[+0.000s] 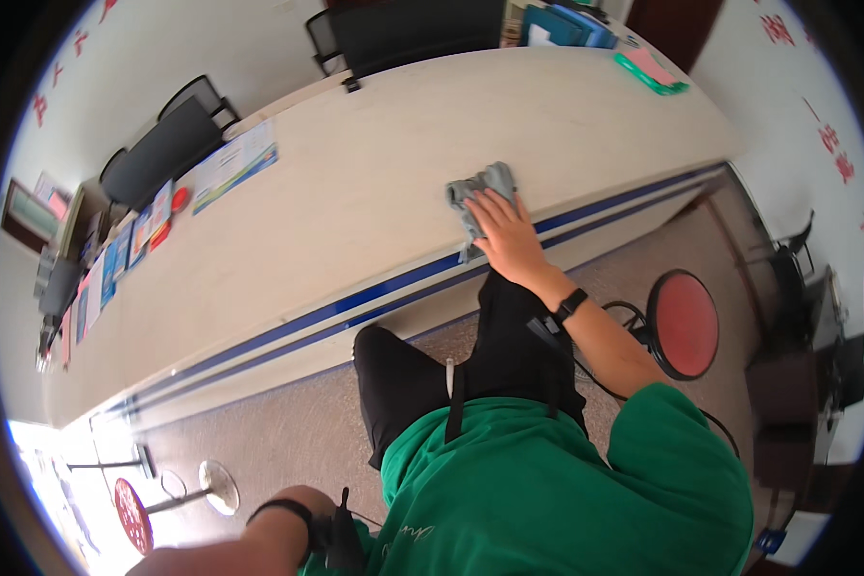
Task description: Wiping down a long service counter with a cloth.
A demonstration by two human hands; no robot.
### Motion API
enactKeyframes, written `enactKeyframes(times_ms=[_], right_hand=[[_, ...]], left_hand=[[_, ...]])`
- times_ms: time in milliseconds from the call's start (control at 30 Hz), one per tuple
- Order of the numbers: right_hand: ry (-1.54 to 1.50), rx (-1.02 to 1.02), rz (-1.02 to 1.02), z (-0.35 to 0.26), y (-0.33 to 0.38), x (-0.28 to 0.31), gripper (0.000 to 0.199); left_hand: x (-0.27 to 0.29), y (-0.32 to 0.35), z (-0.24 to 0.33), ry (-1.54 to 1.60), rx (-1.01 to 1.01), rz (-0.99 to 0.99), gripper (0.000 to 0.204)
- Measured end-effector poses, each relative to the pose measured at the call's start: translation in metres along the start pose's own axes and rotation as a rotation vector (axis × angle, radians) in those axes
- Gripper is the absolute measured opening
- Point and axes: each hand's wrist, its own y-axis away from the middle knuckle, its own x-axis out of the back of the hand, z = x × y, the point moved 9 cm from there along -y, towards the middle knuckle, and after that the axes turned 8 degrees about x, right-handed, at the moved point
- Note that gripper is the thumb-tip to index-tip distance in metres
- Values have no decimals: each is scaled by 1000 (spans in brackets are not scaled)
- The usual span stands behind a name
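A crumpled grey cloth [463, 197] lies on the pale counter top [374, 163], close to its near edge, with one corner hanging over the blue-striped front. My right hand [509, 238] presses down on it, the fingers stretched forward over the fabric and holding it against the surface. A black band circles that wrist. At the lower left, my left hand [309, 497] is down beside my hip, well away from the counter. Another dark band with a strap is round that wrist, and its fingers are hidden.
Papers and booklets [125, 252] line the counter's left side, near a red round item [180, 200]. Blue folders [562, 27] and a green tray [651, 73] sit at the far right. Stools with red seats [684, 324] stand on the floor at both sides.
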Motion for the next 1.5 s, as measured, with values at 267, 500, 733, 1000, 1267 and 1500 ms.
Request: enactKeyframes(times_ms=[267,500,733,1000,1267,1500], right_hand=[[-36,236,-55,-103,-48,-24,80],[-197,353,19,-200,-92,-41,64],[-245,359,2,-162,-71,-30,58],[-148,49,42,6,-3,2,56],[-14,-132,108,70,19,2,46],[5,-108,183,68,21,1,44]], left_hand=[[189,115,-168,-710,859,214,16],[285,232,-216,-1385,1023,-142,34],[355,269,-178,-2037,962,-307,44],[332,253,-179,-1897,903,-214,44],[134,72,-70,-1067,118,110,63],[-26,25,40,-808,-571,102,45]])
